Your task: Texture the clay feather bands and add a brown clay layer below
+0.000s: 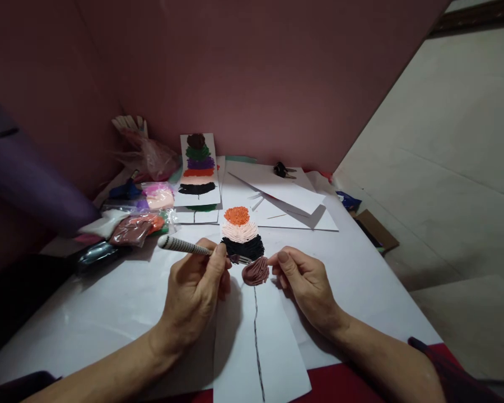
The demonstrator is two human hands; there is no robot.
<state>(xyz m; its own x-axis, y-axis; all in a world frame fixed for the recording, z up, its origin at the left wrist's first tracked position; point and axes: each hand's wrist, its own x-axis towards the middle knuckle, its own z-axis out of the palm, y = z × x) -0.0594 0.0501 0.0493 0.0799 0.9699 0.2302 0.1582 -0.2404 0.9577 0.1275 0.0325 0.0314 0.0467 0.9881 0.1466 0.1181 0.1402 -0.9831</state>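
My left hand [197, 291] is closed round the striped handle of a fork [185, 245], whose tines rest by the brown clay lump [255, 272]. That lump lies on a white paper sheet [256, 341] with a drawn black line, below black, pale pink and orange clay layers [240, 232]. My right hand [306, 282] pinches the right edge of the brown lump with thumb and fingertips.
Bags of coloured clay [138, 218] lie at the left. A finished clay piece on a card [197, 168] leans against the pink wall. Loose white papers [285, 201] and a small dark object [282, 169] lie behind. A cardboard piece [376, 228] sits off the table's right edge.
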